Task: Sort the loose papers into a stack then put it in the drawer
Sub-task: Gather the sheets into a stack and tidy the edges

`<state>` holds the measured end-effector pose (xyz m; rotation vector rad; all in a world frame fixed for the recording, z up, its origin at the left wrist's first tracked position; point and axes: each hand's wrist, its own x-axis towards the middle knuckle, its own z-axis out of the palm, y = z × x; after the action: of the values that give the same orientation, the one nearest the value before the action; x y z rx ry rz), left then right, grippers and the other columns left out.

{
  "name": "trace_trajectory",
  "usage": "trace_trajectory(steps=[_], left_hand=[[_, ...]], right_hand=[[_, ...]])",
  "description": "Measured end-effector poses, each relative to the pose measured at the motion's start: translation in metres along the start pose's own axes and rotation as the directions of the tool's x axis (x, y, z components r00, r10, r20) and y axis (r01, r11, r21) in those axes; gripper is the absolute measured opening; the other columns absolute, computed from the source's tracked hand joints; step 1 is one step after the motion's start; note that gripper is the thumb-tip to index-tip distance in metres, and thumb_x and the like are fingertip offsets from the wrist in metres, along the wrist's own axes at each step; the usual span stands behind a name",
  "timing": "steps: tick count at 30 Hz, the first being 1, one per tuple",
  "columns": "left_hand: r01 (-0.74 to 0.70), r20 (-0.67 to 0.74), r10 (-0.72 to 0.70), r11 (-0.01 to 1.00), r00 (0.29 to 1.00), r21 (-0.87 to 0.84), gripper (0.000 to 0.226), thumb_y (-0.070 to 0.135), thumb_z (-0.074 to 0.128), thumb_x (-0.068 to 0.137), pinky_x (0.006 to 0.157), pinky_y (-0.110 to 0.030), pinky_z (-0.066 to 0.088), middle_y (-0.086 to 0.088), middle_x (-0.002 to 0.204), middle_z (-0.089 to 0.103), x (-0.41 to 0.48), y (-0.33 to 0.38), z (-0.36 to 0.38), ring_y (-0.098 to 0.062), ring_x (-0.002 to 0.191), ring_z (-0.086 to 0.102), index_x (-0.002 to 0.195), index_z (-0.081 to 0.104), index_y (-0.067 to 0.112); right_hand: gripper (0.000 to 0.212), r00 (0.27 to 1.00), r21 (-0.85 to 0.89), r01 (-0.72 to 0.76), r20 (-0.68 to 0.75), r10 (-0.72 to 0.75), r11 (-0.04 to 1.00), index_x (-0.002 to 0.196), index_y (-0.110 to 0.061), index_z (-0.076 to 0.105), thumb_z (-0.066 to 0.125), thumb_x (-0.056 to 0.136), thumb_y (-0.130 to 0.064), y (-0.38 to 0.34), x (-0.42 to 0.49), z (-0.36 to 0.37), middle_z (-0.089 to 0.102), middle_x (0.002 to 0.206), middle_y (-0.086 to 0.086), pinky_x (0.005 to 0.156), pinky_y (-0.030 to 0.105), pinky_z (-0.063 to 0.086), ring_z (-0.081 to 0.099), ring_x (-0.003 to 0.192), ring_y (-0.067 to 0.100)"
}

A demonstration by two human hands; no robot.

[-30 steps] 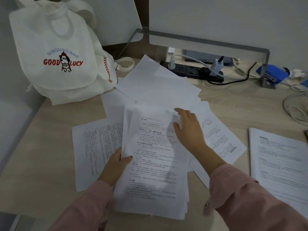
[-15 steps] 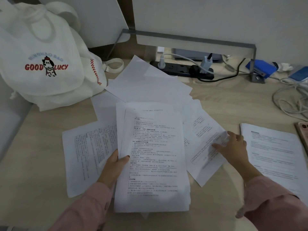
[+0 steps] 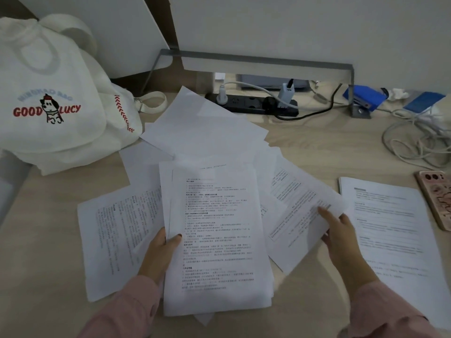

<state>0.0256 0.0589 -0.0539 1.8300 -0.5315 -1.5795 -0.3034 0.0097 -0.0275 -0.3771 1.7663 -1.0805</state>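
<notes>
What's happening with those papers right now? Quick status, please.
Left grip holds the stack by its left edge. Right grip pinches a loose sheet beside it. More sheets lie spread on the desk; drawer not in view.

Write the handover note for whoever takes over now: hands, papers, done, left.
The left hand grips the partial stack at its left edge. The right hand pinches a printed sheet to the right of the stack.
Done: several sheets gathered.
Left: add that sheet, the printed page on the left and the blank sheets behind; square up; drawer not in view.
</notes>
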Motion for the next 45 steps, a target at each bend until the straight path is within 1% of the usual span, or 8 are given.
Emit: trace_trajectory(steps=[3, 14, 20, 30, 33, 38, 42, 45], left_hand=[[0.015, 0.008, -0.015, 1.0, 1.0, -0.01, 0.025, 0.013, 0.048, 0.094, 0.07, -0.029, 0.05, 0.004, 0.103, 0.064, -0.001, 0.0, 0.001, -0.017, 0.093, 0.062, 0.116, 0.053, 0.026], [-0.002, -0.001, 0.002, 1.0, 1.0, 0.025, 0.032, 0.015, 0.049, 0.094, 0.095, -0.044, 0.047, -0.007, 0.118, 0.062, -0.002, -0.001, 0.0, -0.026, 0.104, 0.06, 0.125, 0.052, 0.018], [-0.022, 0.009, 0.022, 1.0, 1.0, 0.018, 0.025, 0.013, 0.047, 0.095, 0.069, -0.028, 0.048, 0.002, 0.1, 0.062, -0.004, 0.0, 0.002, -0.015, 0.088, 0.06, 0.117, 0.053, 0.023], [0.025, 0.022, -0.028, 0.994, 0.999, 0.108, 0.029, 0.013, 0.048, 0.094, 0.099, -0.046, 0.044, -0.009, 0.117, 0.059, -0.004, 0.006, -0.004, -0.028, 0.104, 0.057, 0.122, 0.05, 0.019], [0.054, 0.047, -0.056, 0.997, 0.997, 0.046, 0.027, 0.01, 0.049, 0.094, 0.094, -0.043, 0.046, -0.008, 0.112, 0.061, -0.002, 0.006, -0.006, -0.028, 0.101, 0.059, 0.119, 0.052, 0.018], [0.128, 0.046, -0.122, 0.975, 0.991, -0.18, 0.02, 0.011, 0.043, 0.095, 0.084, -0.04, 0.047, -0.018, 0.106, 0.062, 0.008, 0.007, -0.013, -0.024, 0.081, 0.058, 0.092, 0.063, 0.011], [0.165, 0.104, -0.14, 0.941, 0.985, -0.295, 0.027, 0.034, 0.041, 0.096, 0.06, -0.026, 0.053, -0.008, 0.087, 0.06, 0.0, 0.017, -0.014, -0.02, 0.078, 0.055, 0.091, 0.061, 0.015], [0.171, 0.125, -0.143, 0.955, 0.982, -0.244, 0.046, 0.052, 0.032, 0.093, 0.07, -0.032, 0.048, -0.004, 0.094, 0.064, 0.001, 0.017, -0.018, -0.021, 0.087, 0.059, 0.093, 0.062, 0.017]], right_hand=[[0.012, 0.996, -0.052, 0.055, 0.07, -0.051, 0.997, 0.1, -0.015, 0.059, 0.051, 0.092, -0.011, 0.007, -0.014, 0.0, 0.063, 0.093, 0.003, 0.077, 0.037, 0.051, 0.059, 0.089, 0.024], [0.024, 0.848, 0.004, 0.489, -0.239, -0.474, 0.872, 0.069, -0.028, 0.056, 0.051, 0.091, -0.021, -0.055, -0.037, -0.003, 0.047, 0.071, -0.008, 0.069, 0.032, 0.041, 0.047, 0.069, 0.008], [0.023, 0.868, 0.379, 0.497, -0.209, -0.45, 0.781, 0.097, -0.034, 0.061, 0.048, 0.094, -0.016, -0.083, -0.059, -0.003, 0.064, 0.094, -0.014, 0.082, 0.021, 0.054, 0.063, 0.089, 0.002], [0.036, 0.932, 0.516, 0.259, 0.088, -0.351, 0.816, 0.131, -0.017, 0.048, 0.041, 0.096, -0.018, -0.06, -0.053, -0.002, 0.063, 0.117, 0.0, 0.078, 0.033, 0.057, 0.064, 0.101, 0.014], [0.042, 0.934, 0.389, 0.094, 0.284, -0.216, 0.917, 0.136, -0.009, 0.044, 0.04, 0.095, -0.019, -0.044, -0.045, 0.009, 0.055, 0.129, 0.011, 0.087, 0.042, 0.052, 0.055, 0.115, 0.027], [0.03, 0.888, -0.103, -0.123, 0.434, 0.155, 0.987, 0.116, -0.005, 0.06, 0.048, 0.09, -0.014, -0.021, -0.032, 0.024, 0.067, 0.109, 0.013, 0.065, 0.03, 0.056, 0.065, 0.091, 0.028], [0.011, 0.922, -0.534, 0.021, 0.338, 0.191, 0.845, 0.073, -0.01, 0.055, 0.057, 0.084, -0.015, -0.025, -0.024, 0.039, 0.055, 0.072, 0.009, 0.05, 0.022, 0.036, 0.052, 0.055, 0.015], [0.014, 0.921, -0.714, 0.225, 0.378, 0.096, 0.663, 0.081, -0.008, 0.056, 0.052, 0.091, -0.017, -0.037, -0.018, 0.058, 0.057, 0.084, 0.009, 0.063, 0.026, 0.04, 0.053, 0.068, 0.018]])
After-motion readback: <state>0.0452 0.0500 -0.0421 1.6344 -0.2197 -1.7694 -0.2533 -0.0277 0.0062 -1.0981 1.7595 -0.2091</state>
